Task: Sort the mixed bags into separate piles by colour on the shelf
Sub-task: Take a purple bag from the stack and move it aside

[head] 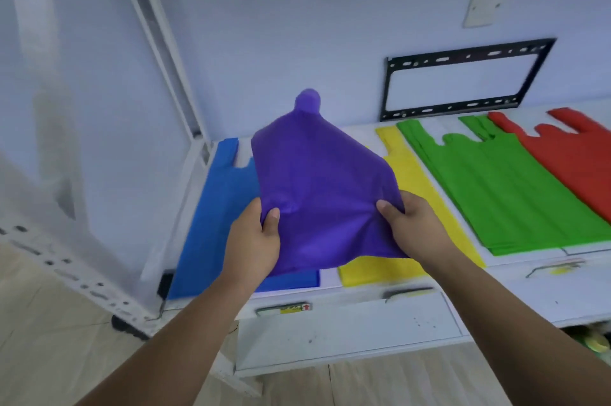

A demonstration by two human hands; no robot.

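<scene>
A purple bag (317,180) hangs in the air above the white shelf (363,298), held at its near edge by both hands. My left hand (253,245) grips its left corner and my right hand (413,227) grips its right corner. The bag's far end points up and away. Under it on the shelf lie a blue bag pile (215,217) at the left and a yellow bag pile (413,180) beside it, both partly hidden. Further right lie a green bag pile (506,187) and a red bag pile (575,160).
A white perforated shelf upright (158,28) rises at the left. A black metal bracket (463,78) hangs on the wall behind the piles. Label holders (284,308) run along the shelf's front edge. Wood-look floor (49,323) lies below.
</scene>
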